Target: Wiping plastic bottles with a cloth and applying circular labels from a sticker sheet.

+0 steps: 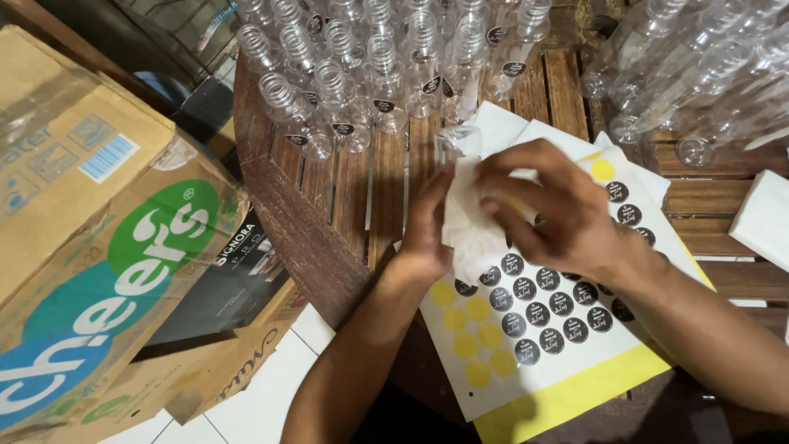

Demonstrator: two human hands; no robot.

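— Head view: what are your hands holding?
— I'm gripping a clear plastic bottle [460, 177] in my left hand [429, 226], while my right hand [546, 205] is curling its fingers over it, above the sticker sheet [534, 329] on the worktop [362, 189].

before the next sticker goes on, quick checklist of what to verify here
1. Bottle held: ok. The left hand and right hand hold a clear plastic bottle between them over the sticker sheet.
2. Stickers left: ok. Many round black stickers remain; yellow circles show where others were peeled.
3. Sticker on a fingertip: cannot tell, the fingers hide it.
4. Label already on the held bottle: cannot tell.
5. Labelled bottles grouped upright on the wooden table: ok.
6. Unlabelled bottles within reach at the right: ok, lying in a pile.
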